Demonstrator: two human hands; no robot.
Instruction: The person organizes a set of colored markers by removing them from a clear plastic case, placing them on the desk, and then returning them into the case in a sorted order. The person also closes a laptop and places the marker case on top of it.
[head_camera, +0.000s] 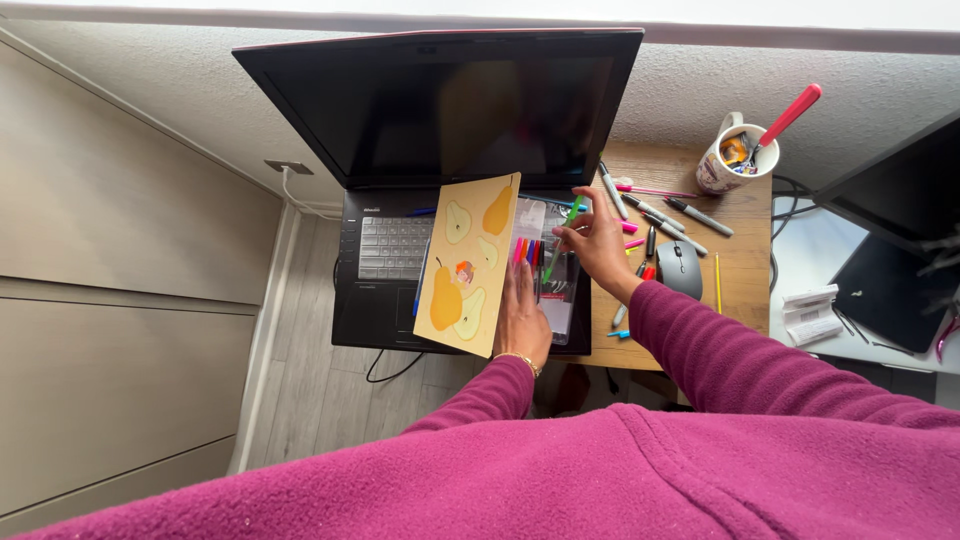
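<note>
A green marker (560, 232) is pinched between the fingers of the right hand (600, 245) and held tilted over a clear plastic pen case (545, 270), which lies open on the right half of a black laptop (440, 190). More coloured markers (527, 252) are seen lying in the case, just beside the green one's lower end. The left hand (522, 318) is pressed flat, fingers together and extended, against the near edge of the case and the right edge of a yellow notebook (468, 262) printed with pears; nothing is gripped by it. The notebook is propped at a slant across the laptop's keyboard (393, 247), touching the case on its right side.

The laptop's dark screen is tipped back towards the wall. To the right, a small wooden table (745, 255) is strewn with loose pens and markers (655, 212), a grey computer mouse (681, 268) and a yellow pencil (717, 282). A white mug (722, 165) holding a red-handled tool (790, 115) is stood at the table's far corner. Both arms are covered by magenta fleece sleeves (720, 360).
</note>
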